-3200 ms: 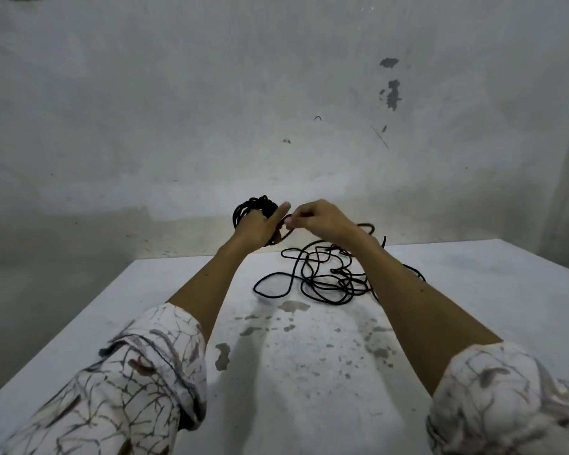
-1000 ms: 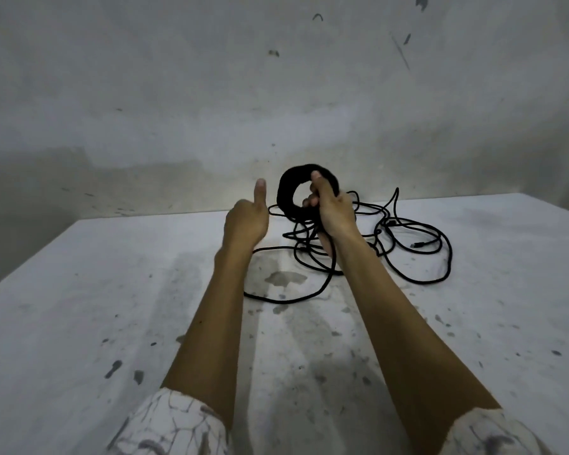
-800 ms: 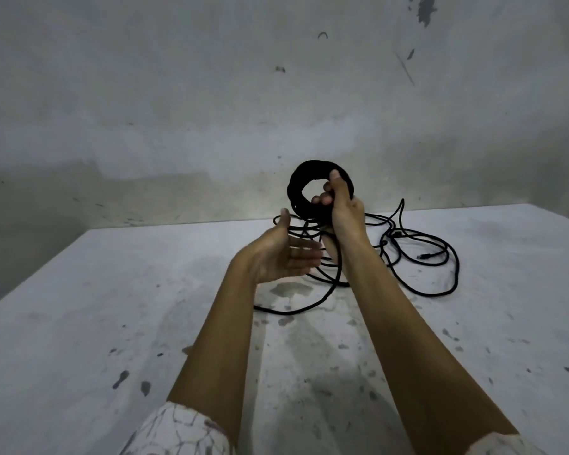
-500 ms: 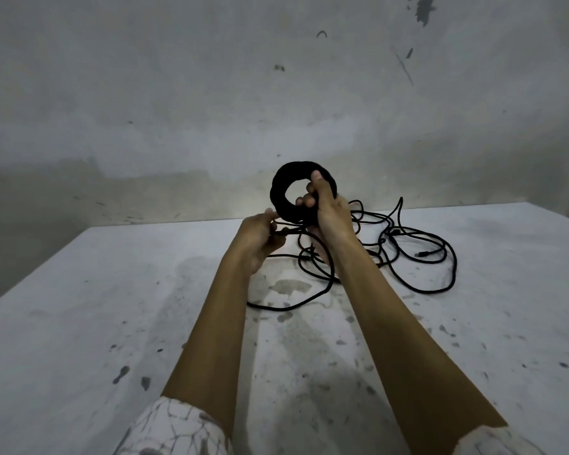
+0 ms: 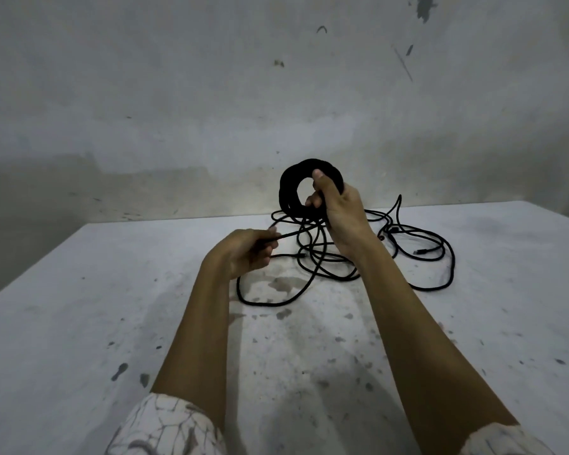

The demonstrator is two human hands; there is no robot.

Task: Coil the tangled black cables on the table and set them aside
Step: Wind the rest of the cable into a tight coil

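Both forearms are bare from wrist to near the elbow. The left sleeve (image 5: 165,428) is pushed up, a loose white fabric printed with thin dark branching lines and greyish-brown blotches, bunched in soft folds. The right sleeve (image 5: 506,442) shows the same print, mostly cut off by the bottom edge.

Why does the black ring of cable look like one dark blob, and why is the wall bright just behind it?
Head view: dim light and slight blur merge the coil in the right hand into one black mass with no separate strands; a brighter patch glows on the wall near the table edge; the arms cast soft shadows; the left hand pinching a strand looks a little smeared.
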